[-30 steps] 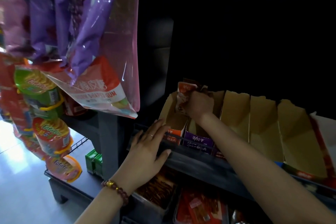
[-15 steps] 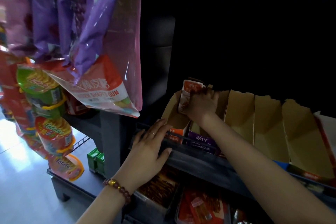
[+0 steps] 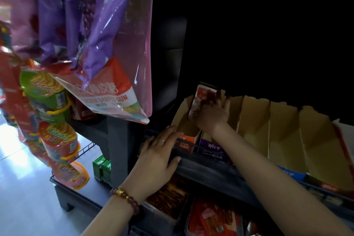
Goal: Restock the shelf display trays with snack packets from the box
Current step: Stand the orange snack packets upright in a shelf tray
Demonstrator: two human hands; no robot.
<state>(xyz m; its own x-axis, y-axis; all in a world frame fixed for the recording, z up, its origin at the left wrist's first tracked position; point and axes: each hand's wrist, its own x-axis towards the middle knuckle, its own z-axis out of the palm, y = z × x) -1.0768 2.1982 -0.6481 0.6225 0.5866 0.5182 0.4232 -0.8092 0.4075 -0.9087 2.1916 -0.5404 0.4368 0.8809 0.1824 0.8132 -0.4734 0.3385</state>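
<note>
**Step in hand (judged):** load packets into the leftmost tray.

**R hand**: fingers curled round a small stack of red-and-white snack packets. The stack is upright, its lower ends inside the orange-front tray and its top edges above the fingers. Packet qty: cannot tell, blurred.

**L hand**: fingers straight, palm flat on the shelf rail, fingertips at the orange tray's front. Holds nothing.

**Surroundings:** the purple-front tray sits under the R wrist. The empty cardboard trays lie right of the R forearm. Supply box: not in view.

**Risks**
1. Stack tips fwd on release. Cause: bare cardboard shows below the R hand, so there is nothing to lean on.
2. Tray slides or twists. Cause: a hard push by the R hand, while the L hand only rests flat and does not clamp.
3. Divider folds and packets spill into the adj. purple-front tray. Cause: torn wall edges under the R knuckles.
4. R forearm snags the purple tray's front on withdrawal. Cause: the forearm lies across it.
</note>
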